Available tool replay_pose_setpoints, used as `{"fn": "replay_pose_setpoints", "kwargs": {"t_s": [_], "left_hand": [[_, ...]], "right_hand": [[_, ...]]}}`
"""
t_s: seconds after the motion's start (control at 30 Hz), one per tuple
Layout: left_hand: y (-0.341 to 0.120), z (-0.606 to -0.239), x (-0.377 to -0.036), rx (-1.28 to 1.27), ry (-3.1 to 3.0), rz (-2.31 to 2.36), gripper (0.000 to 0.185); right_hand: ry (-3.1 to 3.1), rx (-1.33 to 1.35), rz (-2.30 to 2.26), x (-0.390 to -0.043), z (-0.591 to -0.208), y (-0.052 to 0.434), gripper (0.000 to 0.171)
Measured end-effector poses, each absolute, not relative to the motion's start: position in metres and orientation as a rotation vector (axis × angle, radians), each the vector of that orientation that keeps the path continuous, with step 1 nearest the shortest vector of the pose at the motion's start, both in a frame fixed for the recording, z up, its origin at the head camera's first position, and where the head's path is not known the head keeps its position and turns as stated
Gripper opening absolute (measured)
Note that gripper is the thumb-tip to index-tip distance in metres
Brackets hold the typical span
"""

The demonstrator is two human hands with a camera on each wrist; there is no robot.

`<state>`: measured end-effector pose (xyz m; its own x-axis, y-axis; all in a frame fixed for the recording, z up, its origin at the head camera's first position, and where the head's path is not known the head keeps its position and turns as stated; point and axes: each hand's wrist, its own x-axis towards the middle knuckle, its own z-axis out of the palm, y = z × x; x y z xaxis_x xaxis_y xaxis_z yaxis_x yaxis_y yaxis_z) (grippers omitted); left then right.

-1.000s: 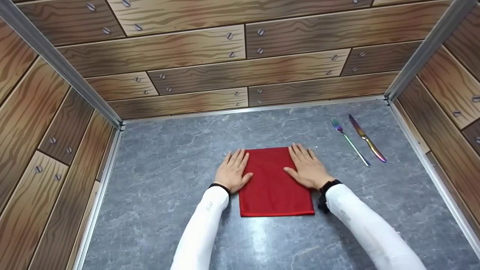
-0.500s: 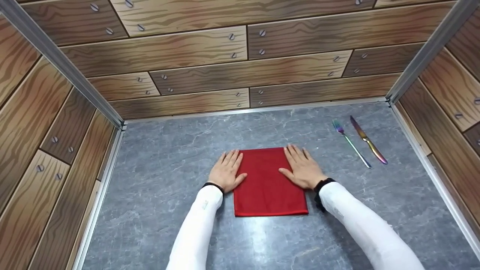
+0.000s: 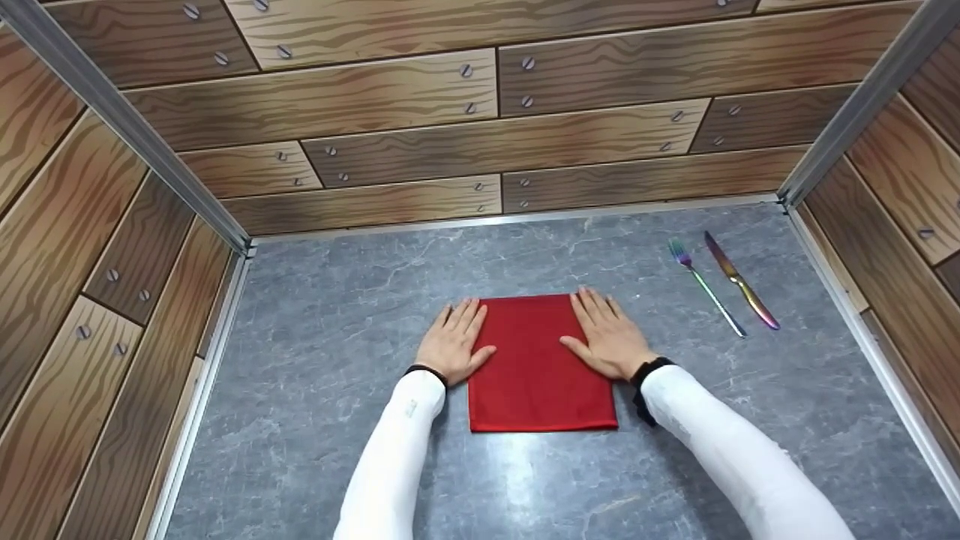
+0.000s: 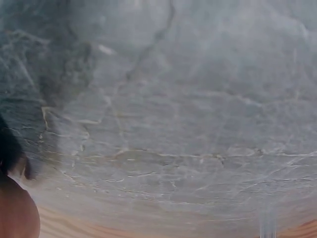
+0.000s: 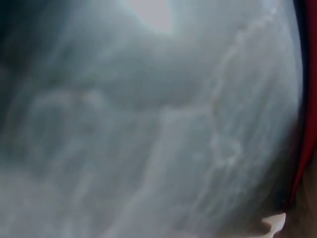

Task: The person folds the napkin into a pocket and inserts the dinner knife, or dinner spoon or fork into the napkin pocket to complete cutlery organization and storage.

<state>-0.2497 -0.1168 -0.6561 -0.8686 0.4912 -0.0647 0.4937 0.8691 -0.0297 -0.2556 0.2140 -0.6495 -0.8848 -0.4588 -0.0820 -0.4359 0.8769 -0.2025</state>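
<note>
A folded red cloth [image 3: 541, 375] lies flat on the grey marbled surface in the head view. My left hand [image 3: 454, 345] rests palm down along its left edge, fingers straight and thumb reaching onto the cloth. Along the opposite edge lies my right hand [image 3: 611, 337], also palm down with straight fingers, its thumb on the red fabric. Only a bit of hand [image 4: 17, 210] shows in the left wrist view. The right wrist view catches a strip of the red cloth [image 5: 311, 89] at its right border.
To the right of the cloth lie a rainbow-coloured fork [image 3: 706, 287] and a matching knife [image 3: 741, 280], side by side and slanted. Wood-patterned walls [image 3: 390, 165] with metal edging enclose the grey surface [image 3: 322, 420] at the back, left and right.
Over the first half second, both hands and the cloth shifted slightly left together. Since then they have stayed nearly still, while the camera view has drifted a little.
</note>
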Motion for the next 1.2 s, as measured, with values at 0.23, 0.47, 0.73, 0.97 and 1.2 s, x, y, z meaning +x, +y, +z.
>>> {"fn": "replay_pose_setpoints", "kwargs": {"t_s": [0.23, 0.47, 0.73, 0.97, 1.2], "left_hand": [[-0.118, -0.658, -0.251, 0.801, 2.984, -0.001, 0.081], [-0.117, -0.647, -0.249, 0.83, 2.996, 0.084, 0.08], [-0.099, -0.621, -0.219, 1.047, 2.895, -0.016, 0.078], [-0.099, -0.632, -0.183, 1.171, 2.792, 0.039, 0.074], [-0.109, -0.646, -0.177, 1.169, 2.823, -0.025, 0.074]], "right_hand": [[2.929, -0.696, -0.274, -0.253, -0.641, 0.21, 0.084], [2.936, -0.698, -0.263, -0.251, -0.626, 0.208, 0.084], [2.93, -0.767, -0.2, -0.221, -0.615, 0.199, 0.085], [2.853, -0.875, -0.203, -0.186, -0.624, 0.197, 0.084], [2.841, -0.889, -0.233, -0.175, -0.637, 0.207, 0.085]]}}
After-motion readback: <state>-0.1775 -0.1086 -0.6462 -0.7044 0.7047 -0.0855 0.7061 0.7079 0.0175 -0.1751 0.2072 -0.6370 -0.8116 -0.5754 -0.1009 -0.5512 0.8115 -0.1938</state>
